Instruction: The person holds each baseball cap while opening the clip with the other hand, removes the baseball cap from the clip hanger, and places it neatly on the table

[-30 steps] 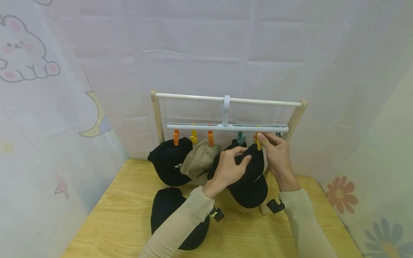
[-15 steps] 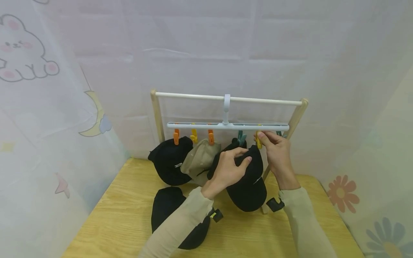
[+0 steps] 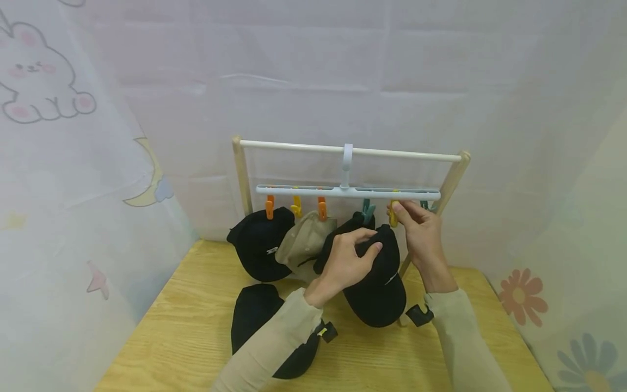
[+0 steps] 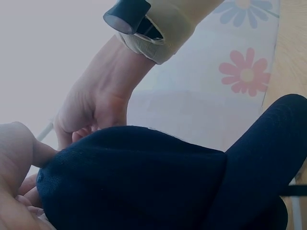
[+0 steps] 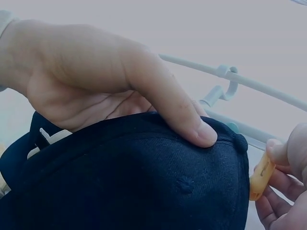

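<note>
In the head view my left hand (image 3: 343, 264) pinches the crown of a black cap (image 3: 374, 299), thumb on the near side. The right wrist view shows that thumb pressing on the cap's fabric. My right hand (image 3: 425, 242) pinches a yellow clothespin (image 3: 394, 214) below the pale hanger bar (image 3: 303, 191). The cap's top lies just under and left of this clothespin. In the right wrist view the clothespin (image 5: 262, 178) is right beside the cap's edge; whether they touch I cannot tell.
Left along the hanger, a black cap (image 3: 259, 250) and a beige cap (image 3: 303, 245) hang from orange clothespins. Another dark cap hangs at a green clothespin (image 3: 367, 211). One more black cap (image 3: 252, 316) lies on the wooden table (image 3: 166, 326) under my left forearm. A wooden-legged rack (image 3: 241, 177) bears the hanger.
The cap in my left hand has sunk slightly, and its top, which the yellow clothespin overlapped a second ago, now sits below it. My right hand stays at the clothespin.
</note>
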Demonstrator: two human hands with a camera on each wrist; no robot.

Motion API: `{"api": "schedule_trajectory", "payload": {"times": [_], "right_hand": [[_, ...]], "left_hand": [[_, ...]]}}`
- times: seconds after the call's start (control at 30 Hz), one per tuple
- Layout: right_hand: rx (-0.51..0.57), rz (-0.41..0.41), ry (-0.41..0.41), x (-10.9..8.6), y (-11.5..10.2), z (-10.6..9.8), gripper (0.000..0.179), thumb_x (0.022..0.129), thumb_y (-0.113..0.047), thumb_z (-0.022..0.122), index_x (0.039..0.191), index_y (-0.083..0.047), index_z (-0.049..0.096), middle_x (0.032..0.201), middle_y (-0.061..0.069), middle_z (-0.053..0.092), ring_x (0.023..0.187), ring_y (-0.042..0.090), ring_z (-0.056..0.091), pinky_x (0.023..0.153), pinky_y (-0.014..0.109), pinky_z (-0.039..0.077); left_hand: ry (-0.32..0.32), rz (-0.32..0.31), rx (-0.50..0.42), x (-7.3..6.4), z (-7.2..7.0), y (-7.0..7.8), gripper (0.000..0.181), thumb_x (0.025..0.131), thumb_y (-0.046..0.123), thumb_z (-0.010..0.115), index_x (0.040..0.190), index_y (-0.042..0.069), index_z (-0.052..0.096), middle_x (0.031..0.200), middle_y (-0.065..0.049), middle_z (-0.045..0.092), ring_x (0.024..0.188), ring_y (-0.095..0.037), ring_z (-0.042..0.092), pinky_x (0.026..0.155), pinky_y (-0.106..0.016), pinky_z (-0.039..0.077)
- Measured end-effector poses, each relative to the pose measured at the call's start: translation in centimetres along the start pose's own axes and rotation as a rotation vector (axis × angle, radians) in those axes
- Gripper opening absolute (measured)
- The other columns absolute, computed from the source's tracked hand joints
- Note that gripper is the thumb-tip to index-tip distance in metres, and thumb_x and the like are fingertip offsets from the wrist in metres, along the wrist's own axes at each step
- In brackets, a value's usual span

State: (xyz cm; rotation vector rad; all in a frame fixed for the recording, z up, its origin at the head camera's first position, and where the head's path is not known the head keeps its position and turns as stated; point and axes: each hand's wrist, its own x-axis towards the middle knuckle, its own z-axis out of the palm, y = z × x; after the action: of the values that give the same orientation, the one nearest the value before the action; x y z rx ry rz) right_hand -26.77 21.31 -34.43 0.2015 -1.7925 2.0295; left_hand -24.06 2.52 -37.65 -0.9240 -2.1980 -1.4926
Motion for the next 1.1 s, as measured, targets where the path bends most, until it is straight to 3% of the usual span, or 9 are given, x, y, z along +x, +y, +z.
{"api": "schedule_trajectory", "payload": {"times": [0.23,0.43,0.83,1.0,1.1], "right_hand": [[-0.023,0.036,-0.061,-0.7,-0.1,-0.4,0.049,0.107,-0.017,0.067,0.147,0.009,0.057,0.132,-0.005,0.065,0.113,0.007,0.067,0.103,0.017,0.051],[-0.097,0.028,-0.094,-1.2,-0.1,-0.9,0.048,0.107,-0.022,0.068,0.147,0.004,0.06,0.119,-0.008,0.079,0.114,0.01,0.068,0.104,0.02,0.049],[-0.155,-0.021,-0.129,-1.8,-0.1,-1.3,0.04,0.107,-0.025,0.067,0.14,-0.001,0.066,0.124,-0.007,0.076,0.114,0.011,0.07,0.106,0.019,0.049],[-0.216,0.013,-0.127,-2.2,0.0,-1.7,0.044,0.107,-0.026,0.068,0.145,-0.006,0.063,0.129,-0.004,0.075,0.117,0.009,0.069,0.122,0.037,0.041],[-0.244,0.028,-0.131,-2.4,0.1,-1.9,0.048,0.107,-0.027,0.068,0.149,-0.005,0.06,0.133,0.001,0.074,0.117,0.008,0.069,0.124,0.043,0.04]], "left_hand": [[0.007,-0.016,-0.019,-0.5,0.0,0.0,0.028,0.104,0.018,0.07,0.128,0.004,0.074,0.126,-0.01,0.077,0.115,-0.019,0.076,0.101,-0.032,0.059],[0.022,-0.048,-0.07,-1.4,-0.1,0.2,0.027,0.103,0.016,0.071,0.127,0.004,0.075,0.124,-0.01,0.078,0.113,-0.019,0.076,0.098,-0.031,0.059],[0.06,-0.097,-0.163,-2.8,-0.4,0.5,0.025,0.103,0.019,0.072,0.125,0.007,0.076,0.115,-0.007,0.081,0.106,-0.016,0.077,0.093,-0.031,0.06],[0.07,-0.112,-0.195,-3.4,-0.6,0.7,0.024,0.102,0.019,0.073,0.123,0.008,0.077,0.114,-0.005,0.081,0.105,-0.016,0.078,0.092,-0.032,0.06],[0.087,-0.097,-0.211,-3.6,-0.6,0.6,0.023,0.102,0.019,0.073,0.121,0.008,0.078,0.112,-0.007,0.082,0.103,-0.017,0.078,0.09,-0.031,0.06]]}}
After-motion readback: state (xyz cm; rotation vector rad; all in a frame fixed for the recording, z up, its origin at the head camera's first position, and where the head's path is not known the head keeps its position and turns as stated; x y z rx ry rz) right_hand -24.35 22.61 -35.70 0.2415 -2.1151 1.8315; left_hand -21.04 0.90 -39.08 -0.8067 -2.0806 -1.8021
